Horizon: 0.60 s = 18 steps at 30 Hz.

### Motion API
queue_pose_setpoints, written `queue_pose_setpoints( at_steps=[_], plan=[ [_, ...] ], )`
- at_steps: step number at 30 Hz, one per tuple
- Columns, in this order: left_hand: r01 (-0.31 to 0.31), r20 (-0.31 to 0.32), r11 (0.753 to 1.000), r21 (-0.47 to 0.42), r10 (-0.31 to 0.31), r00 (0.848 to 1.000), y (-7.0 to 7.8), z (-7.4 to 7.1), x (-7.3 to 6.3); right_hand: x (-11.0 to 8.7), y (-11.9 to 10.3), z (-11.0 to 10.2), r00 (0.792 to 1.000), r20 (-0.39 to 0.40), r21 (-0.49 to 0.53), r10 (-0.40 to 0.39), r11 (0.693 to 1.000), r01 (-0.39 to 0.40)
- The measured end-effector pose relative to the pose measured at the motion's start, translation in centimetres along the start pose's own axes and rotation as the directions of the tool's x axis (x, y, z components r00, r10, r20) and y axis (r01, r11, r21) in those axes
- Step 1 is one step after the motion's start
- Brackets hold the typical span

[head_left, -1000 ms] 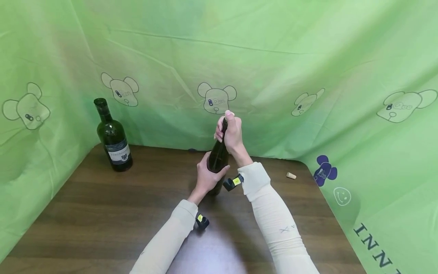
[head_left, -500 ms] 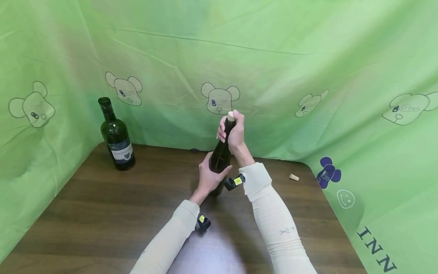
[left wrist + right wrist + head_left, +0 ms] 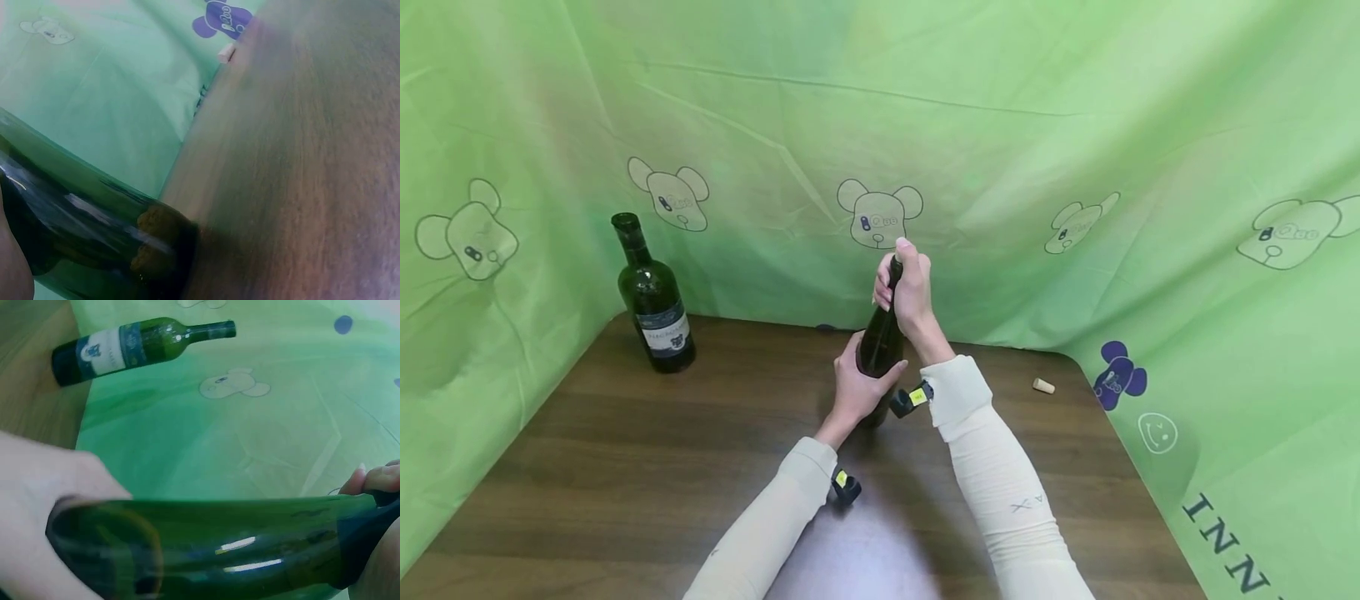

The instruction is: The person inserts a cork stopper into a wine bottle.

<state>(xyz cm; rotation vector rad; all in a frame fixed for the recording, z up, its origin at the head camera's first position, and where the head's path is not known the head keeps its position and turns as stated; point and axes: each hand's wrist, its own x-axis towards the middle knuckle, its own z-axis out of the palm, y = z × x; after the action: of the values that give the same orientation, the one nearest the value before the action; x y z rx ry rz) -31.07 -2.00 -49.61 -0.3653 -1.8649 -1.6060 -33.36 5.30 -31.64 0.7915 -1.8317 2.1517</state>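
Thumb (image 3: pixel 907 252) atop gripped bottle (image 3: pixel 877 352) shows only in head view.

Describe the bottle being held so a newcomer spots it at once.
On the wooden table, before the green curtain, look midway, toward the far side. A dark green bottle is there, left hand round its body, right hand round its neck. Unlike the labelled bottle farther left, it shows no label.

A wood-grained brown desk (image 3: pixel 625 467), a dark green held bottle (image 3: pixel 880 350), a green second bottle (image 3: pixel 652 287) with navy-and-white label (image 3: pixel 666 332) near the desk's far left corner, a pale tan cork (image 3: pixel 1043 386) near the far right corner, off-white sleeves (image 3: pixel 760 525), green cloth (image 3: pixel 775 50) printed with outlined cartoon heads (image 3: pixel 877 218)
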Motion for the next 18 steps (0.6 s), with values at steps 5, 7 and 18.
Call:
queue_pose_setpoints(
  at_steps=[5,7,18],
  plan=[
    [-0.020,-0.008,1.000,0.003,0.020,1.000,0.05,-0.03,0.12,0.12,-0.09,-0.03,0.999,0.005,-0.017,-0.040,0.999,0.040],
    [-0.017,-0.009,1.000,0.010,0.017,1.000,0.07,-0.02,0.12,0.13,0.03,-0.07,0.999,0.007,-0.014,-0.035,0.999,0.035],
    [0.003,-0.025,1.000,0.022,-0.003,1.000,-0.08,0.18,-0.03,0.19,-0.47,0.18,0.983,0.073,0.106,0.168,0.979,-0.175]
  ],
)
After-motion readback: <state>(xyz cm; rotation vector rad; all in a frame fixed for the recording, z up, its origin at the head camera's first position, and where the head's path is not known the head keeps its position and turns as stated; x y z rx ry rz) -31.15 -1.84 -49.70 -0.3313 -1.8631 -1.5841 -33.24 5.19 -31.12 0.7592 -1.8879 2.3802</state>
